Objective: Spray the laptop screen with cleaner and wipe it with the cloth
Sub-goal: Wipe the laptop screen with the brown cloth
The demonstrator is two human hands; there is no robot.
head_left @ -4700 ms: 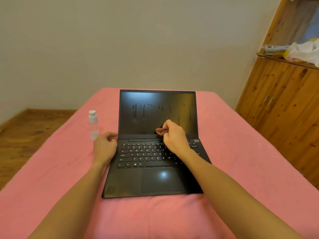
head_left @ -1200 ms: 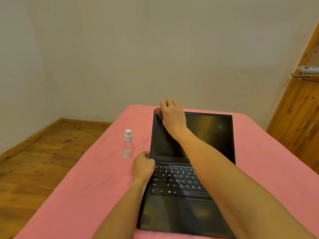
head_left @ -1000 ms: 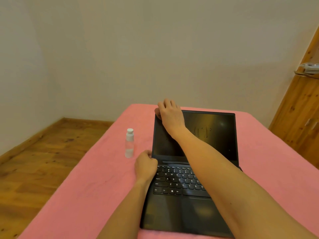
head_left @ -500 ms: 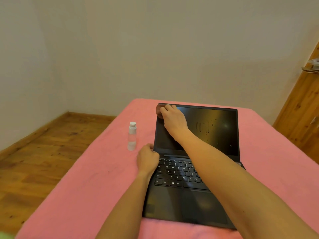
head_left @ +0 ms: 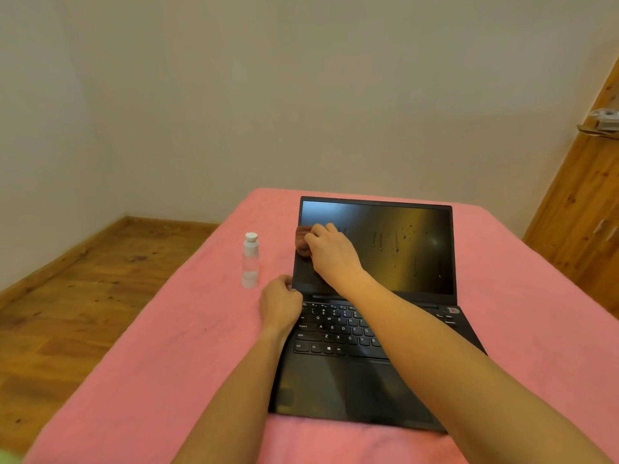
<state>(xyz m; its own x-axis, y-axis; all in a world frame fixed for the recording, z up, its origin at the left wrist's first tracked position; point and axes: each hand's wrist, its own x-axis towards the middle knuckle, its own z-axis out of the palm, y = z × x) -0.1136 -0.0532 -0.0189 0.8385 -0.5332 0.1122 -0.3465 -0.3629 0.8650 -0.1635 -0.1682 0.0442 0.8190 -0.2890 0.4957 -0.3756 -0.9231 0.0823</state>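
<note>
Pressing a small reddish-brown cloth [head_left: 302, 242] against the left edge of the laptop screen [head_left: 395, 249], the right hand [head_left: 330, 254] has its fingers curled over the cloth, which peeks out past the fingertips about halfway up the display. The black laptop [head_left: 361, 329] sits open on a surface covered with a pink cloth cover [head_left: 167, 363], its lid upright and its keyboard facing the person. Drips and runs of liquid [head_left: 397, 242] streak the upper middle and right part of the screen, to the right of the wiping hand; the screen is dark, with a pale blue reflection along its top left corner. The left hand [head_left: 280, 304] rests at the laptop's left rear corner, near the hinge, fingers curled loosely against the base edge; whether it actually grips the edge I cannot tell. Just left of the laptop, near the left hand but apart from it, a small clear spray bottle [head_left: 250, 261] with a white cap stands upright on the pink cover. Farther left of the laptop lies a wooden floor [head_left: 67, 296], and to its right stands a wooden cabinet [head_left: 582, 212].
</note>
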